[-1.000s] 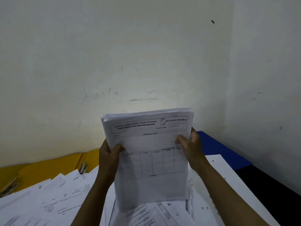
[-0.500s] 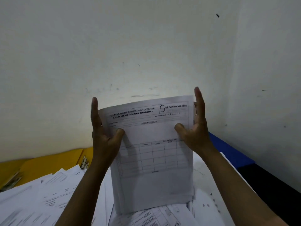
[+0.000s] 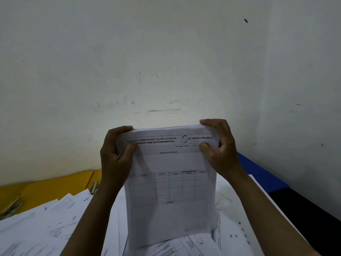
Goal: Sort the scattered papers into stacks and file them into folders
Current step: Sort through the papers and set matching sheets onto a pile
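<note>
Head-cam view, looking fwd and down at a desk against a pale wall. Both hands hold one stack of papers upright, its bottom edge resting on the loose sheets spread over the desk. The left hand grips the top left corner, fingers curled over the top edge, thumb pressed on the front page. The right hand does the same at the top right corner. The front page is a printed form w/ a table; the header reads "RS Sentra Medika". Yellow folders w/ metal clips lie at the back left, a blue folder at the back right, both apart from the stack. Likely step: squaring the stack before filing. Risks: the grip is only at the top, so the lower part could bow or fan out; the base sits on slippery loose sheets and might skid, spilling pages back into the unsorted mess; stray sheets below could get caught in w/ the stack.
</note>
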